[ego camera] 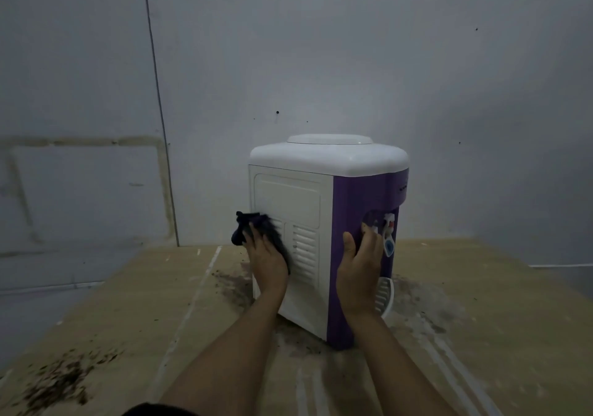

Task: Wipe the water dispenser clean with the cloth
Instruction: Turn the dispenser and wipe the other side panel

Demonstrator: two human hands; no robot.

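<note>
A small water dispenser (308, 204) with a white top, white vented side panel and purple front stands on a wooden table. My left hand (266, 255) presses a dark cloth (256, 226) flat against the left part of the white side panel, over the vents. My right hand (361, 261) lies flat against the purple front, fingers straight, just left of the taps (386, 226). The drip tray (385, 293) sticks out low on the right.
The wooden table (144, 303) carries dark crumbs and stains at the front left and around the dispenser's base. A grey wall stands close behind the dispenser. A pipe or seam (160, 111) runs down the wall on the left.
</note>
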